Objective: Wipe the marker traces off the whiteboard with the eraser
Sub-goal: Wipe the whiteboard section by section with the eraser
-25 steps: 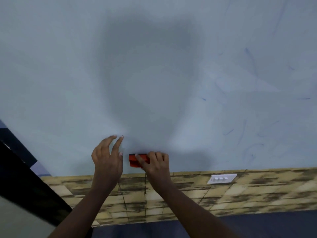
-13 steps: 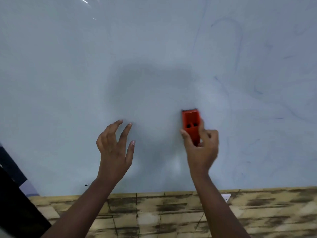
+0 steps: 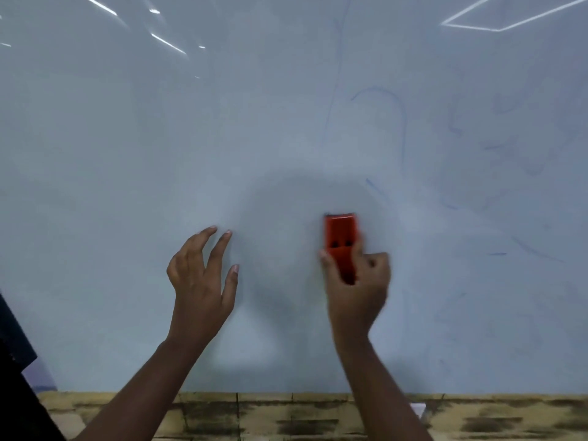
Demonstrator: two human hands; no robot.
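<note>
A large whiteboard (image 3: 127,154) fills most of the head view. Faint blue marker traces (image 3: 401,122) run over its right half. My right hand (image 3: 358,291) grips the lower part of an orange eraser (image 3: 339,237), which stands upright and lies against the board just right of centre. My left hand (image 3: 200,275) is to the left of it, with its fingers spread and loosely bent near the board's surface, holding nothing.
Below the whiteboard runs a wall of yellowish, dark-stained tiles (image 3: 286,418). A small white fitting (image 3: 418,409) shows behind my right forearm. A dark object (image 3: 16,393) fills the lower left corner. Ceiling lights reflect along the board's top.
My right hand lifted the eraser from the board's bottom edge, turned it upright and moved it up and to the right. My left hand rose alongside, and the view tilted upward.
</note>
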